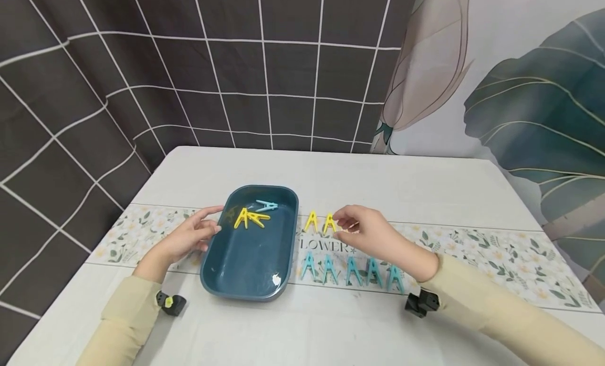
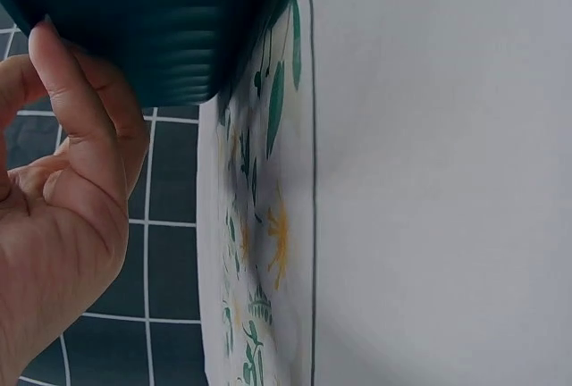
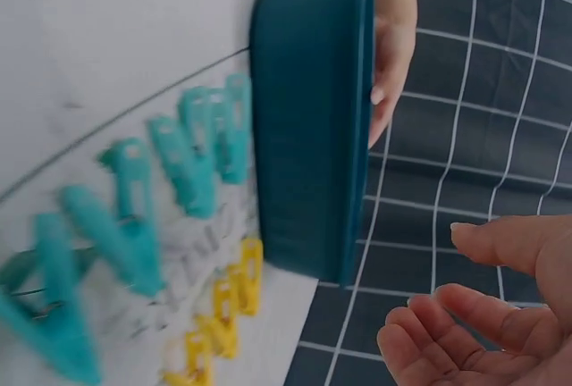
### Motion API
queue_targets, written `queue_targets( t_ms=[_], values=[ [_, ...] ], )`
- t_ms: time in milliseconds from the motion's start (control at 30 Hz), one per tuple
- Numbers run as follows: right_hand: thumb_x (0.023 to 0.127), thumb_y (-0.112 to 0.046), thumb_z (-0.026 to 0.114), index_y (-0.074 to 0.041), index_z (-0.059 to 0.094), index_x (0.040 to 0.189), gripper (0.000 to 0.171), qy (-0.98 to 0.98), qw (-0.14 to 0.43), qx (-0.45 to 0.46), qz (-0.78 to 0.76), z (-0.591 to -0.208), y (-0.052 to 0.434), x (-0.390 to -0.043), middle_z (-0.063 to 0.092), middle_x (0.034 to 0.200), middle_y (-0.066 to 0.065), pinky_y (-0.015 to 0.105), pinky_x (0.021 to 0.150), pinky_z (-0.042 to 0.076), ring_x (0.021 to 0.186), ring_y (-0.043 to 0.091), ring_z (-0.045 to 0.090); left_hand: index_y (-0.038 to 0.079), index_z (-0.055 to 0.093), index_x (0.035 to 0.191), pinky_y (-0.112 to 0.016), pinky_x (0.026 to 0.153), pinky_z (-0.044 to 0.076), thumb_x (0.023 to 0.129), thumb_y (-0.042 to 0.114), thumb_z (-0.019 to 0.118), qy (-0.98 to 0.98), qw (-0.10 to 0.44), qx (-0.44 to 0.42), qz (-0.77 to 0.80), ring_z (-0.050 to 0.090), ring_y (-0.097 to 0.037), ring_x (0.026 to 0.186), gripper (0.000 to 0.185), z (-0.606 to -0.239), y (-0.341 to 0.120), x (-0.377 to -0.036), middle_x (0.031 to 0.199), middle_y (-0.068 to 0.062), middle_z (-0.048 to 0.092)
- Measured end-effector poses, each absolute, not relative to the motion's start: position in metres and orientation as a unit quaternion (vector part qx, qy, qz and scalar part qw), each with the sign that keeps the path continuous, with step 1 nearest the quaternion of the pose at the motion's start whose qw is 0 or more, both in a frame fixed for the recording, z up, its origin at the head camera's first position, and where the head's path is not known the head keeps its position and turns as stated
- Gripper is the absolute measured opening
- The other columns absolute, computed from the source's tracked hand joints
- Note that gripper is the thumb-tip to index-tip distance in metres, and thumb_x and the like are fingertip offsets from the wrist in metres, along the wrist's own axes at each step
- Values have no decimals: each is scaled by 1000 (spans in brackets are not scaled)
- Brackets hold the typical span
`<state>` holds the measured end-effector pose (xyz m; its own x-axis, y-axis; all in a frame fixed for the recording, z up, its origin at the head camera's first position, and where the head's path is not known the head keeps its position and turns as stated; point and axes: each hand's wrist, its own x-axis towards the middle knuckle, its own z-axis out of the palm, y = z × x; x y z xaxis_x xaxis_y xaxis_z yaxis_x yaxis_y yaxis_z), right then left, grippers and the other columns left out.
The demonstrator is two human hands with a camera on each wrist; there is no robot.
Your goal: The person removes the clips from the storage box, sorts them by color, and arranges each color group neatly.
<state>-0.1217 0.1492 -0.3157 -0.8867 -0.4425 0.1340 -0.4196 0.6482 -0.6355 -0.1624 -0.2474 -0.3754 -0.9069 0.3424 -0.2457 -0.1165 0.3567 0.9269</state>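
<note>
My left hand is at the left side of a dark blue rectangular basin, its fingertips at the rim. In the left wrist view, a finger lies against the basin's outer wall. Inside the basin are two yellow clothespins and a light blue clothespin. My right hand hovers beside a yellow clothespin, fingers loosely bent and thumb apart. The right wrist view shows nothing between them. Another yellow clothespin stands left of it. Part of the yellow row is hidden behind the right hand in the head view.
Several light blue clothespins form a row nearer me, right of the basin, partly under my right forearm. A white cloth with a floral band covers the table. Behind it hangs a dark curtain with white grid lines.
</note>
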Motion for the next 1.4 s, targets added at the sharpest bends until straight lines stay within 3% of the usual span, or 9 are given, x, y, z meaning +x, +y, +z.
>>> queue_targets(
  t_ms=[233, 500, 1400],
  values=[
    [85, -11, 69, 1, 63, 111, 29, 906, 21, -259, -333, -304, 118, -134, 65, 99, 11, 36, 82, 55, 91, 21, 61, 7, 20, 150, -22, 58, 50, 96, 15, 55, 789, 212, 66, 573, 52, -5, 70, 65, -377, -248, -164, 97, 2, 55],
    [86, -16, 70, 0, 63, 113, 32, 909, 23, -289, -301, -300, 85, -150, 65, 102, 11, 33, 83, 53, 93, 22, 60, 7, 20, 150, -21, 57, 50, 96, 15, 54, 782, 216, 66, 580, 50, -4, 67, 65, -375, -248, -164, 92, 4, 54],
    [88, -19, 67, 2, 61, 120, 38, 910, 68, -304, -273, -334, 4, -191, 64, 109, 15, 33, 80, 53, 96, 22, 60, 7, 18, 151, -21, 57, 50, 96, 16, 55, 780, 219, 59, 583, 52, -5, 71, 66, -375, -248, -163, 99, 0, 55]
  ],
)
